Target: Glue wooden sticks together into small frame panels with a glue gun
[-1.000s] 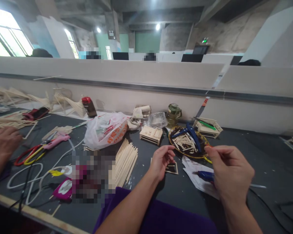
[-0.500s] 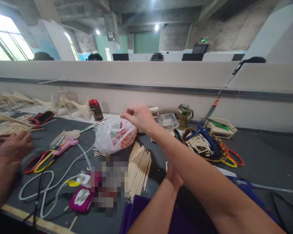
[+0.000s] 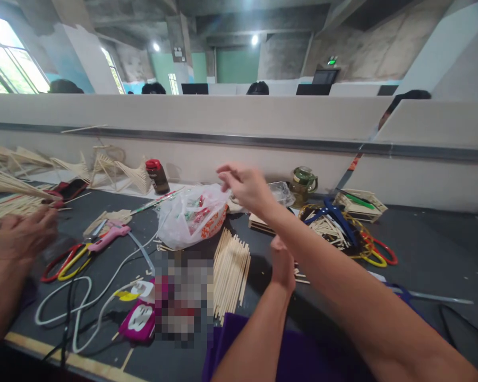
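As the right forearm (image 3: 334, 270) passes over the left hand (image 3: 282, 260), the right hand (image 3: 247, 188) hangs by the white plastic bag (image 3: 177, 225), which lies down and left of its half-curled fingers; contents, if any, cannot be told. Nearer the left hand, wooden sticks (image 3: 231, 270) lie lengthwise away from the person on the tabletop (image 3: 430, 249). Left fingers: hidden, state undetermined.

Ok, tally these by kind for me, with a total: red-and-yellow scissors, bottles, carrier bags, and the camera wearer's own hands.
Left scissors, right scissors: 2
Red-lidded bottle, green bottle: 2
Carrier bag: 1
Left hand, right hand: 2
Total: 7
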Tool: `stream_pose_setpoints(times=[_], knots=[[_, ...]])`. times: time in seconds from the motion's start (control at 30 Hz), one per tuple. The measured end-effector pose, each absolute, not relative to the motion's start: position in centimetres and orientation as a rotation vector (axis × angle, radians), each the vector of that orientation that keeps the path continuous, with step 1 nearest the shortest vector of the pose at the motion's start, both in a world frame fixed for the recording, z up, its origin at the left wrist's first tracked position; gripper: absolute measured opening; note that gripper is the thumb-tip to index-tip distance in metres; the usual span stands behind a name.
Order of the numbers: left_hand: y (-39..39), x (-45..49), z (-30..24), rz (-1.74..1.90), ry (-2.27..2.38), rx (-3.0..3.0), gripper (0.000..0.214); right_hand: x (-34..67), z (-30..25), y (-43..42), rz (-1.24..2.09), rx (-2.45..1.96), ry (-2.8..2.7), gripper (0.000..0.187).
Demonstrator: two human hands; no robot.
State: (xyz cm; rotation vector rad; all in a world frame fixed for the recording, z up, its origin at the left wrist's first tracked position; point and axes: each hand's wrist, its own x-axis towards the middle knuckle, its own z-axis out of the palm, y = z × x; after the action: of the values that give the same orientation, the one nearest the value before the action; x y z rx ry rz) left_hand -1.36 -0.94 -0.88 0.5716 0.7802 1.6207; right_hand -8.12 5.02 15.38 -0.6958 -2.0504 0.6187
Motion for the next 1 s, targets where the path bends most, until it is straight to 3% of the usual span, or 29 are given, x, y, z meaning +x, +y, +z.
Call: stream_pose_setpoints(times=[0.1, 0.2, 0.3, 0.4, 0.57, 0.7, 0.8, 1.0], knots=[[-0.2, -2.2, -0.3, 1.769, 0.841, 0.622, 0.031, -1.6, 15.7, 2.0, 0.488, -0.847, -1.929, 0.040], [0.6, -3.3, -0.2, 2.035, 0.987, 0.647, 0.050, 5.7, 14.2, -1.6, 0.466, -1.097, -1.854, 0.028], [0.9, -3.9, -0.3, 2.136, 1.108, 0.709, 0.043, 13.0, 10.5, -5.4, 0.322, -1.382, -1.791, 0.035], [0.6, -4.0, -0.4, 2.070, 1.135, 0.841, 0.019, 18.8, 5.6, -8.7, 0.289, -1.707, -1.788, 0.035], [0.4, -3.8, -0.3, 1.973, 1.215, 0.951, 0.019, 23.1, -0.3, -11.7, 0.163, -2.029, -1.780, 0.031], [0.1, -4.5, -0.4, 1.861, 1.353, 1.153, 0.024, 23.4, -1.5, -11.4, 0.029, -2.102, -1.915, 0.030], [-0.8, -5.2, -0.5, 1.597, 1.453, 1.403, 0.011, 23.4, -1.7, -10.7, -0.021, -2.168, -1.919, 0.028], [-2.5, -6.1, -0.8, 1.287, 1.632, 1.770, 0.009, 23.8, -1.6, -10.4, -0.162, -2.246, -1.859, 0.025]])
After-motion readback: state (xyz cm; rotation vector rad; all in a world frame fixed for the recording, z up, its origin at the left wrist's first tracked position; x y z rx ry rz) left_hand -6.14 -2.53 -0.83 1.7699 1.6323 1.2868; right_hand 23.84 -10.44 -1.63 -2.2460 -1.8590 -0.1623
